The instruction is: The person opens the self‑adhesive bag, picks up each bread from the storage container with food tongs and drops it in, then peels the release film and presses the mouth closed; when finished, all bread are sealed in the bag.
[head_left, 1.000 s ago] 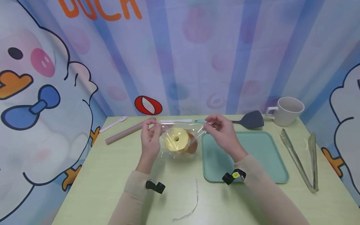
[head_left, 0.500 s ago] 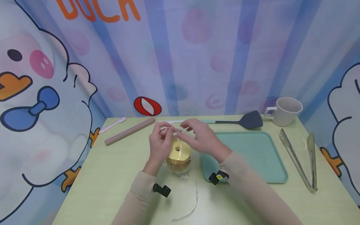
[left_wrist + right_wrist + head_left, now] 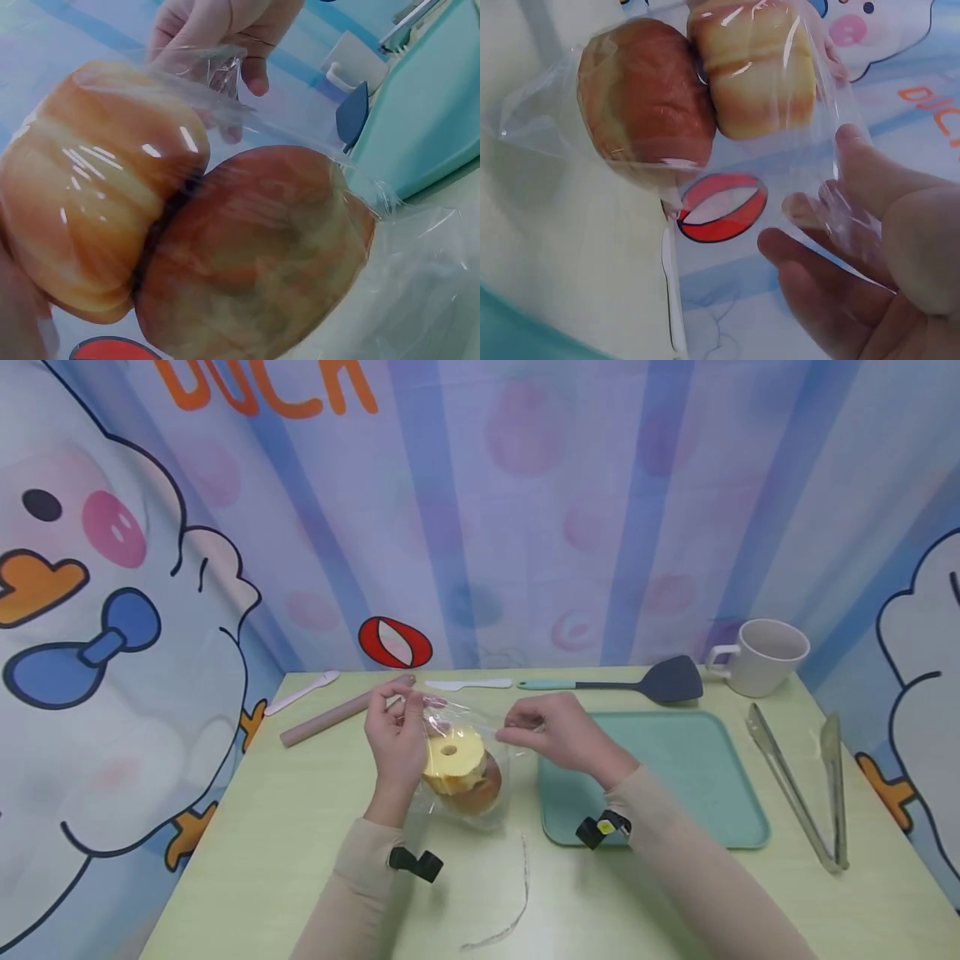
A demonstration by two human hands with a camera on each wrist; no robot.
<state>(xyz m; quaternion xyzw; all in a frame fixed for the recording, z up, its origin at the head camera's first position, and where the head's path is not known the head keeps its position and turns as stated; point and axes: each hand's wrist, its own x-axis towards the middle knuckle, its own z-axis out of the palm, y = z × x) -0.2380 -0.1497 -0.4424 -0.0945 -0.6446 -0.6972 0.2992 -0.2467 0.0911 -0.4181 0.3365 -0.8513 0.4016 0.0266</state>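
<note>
A clear plastic bag (image 3: 501, 817) hangs above the table, holding a pale yellow ring-shaped bread (image 3: 467, 758) and a round brown bun (image 3: 482, 789). At its upper left edge, my left hand (image 3: 397, 747) pinches the plastic between thumb and fingers. On the opposite side, my right hand (image 3: 566, 732) pinches the upper right edge, drawing the film outward. The right wrist view has the film (image 3: 847, 217) between my right thumb and fingers. Close up in the left wrist view, the brown bun (image 3: 255, 255) leans against the golden side of the ring bread (image 3: 105, 187).
A green tray (image 3: 675, 785) lies to the right, with metal tongs (image 3: 791, 793) beyond it. Along the back are a mug (image 3: 768, 656), a spatula (image 3: 671, 681), a white knife (image 3: 468, 684), a rolling pin (image 3: 322, 722) and a pink spoon (image 3: 302, 692). A thin torn strip (image 3: 525, 885) lies in front.
My hands held the bag's edges wide apart, came together over it, and are now apart again, less widely. The bag hangs lower and further left than a second ago.
</note>
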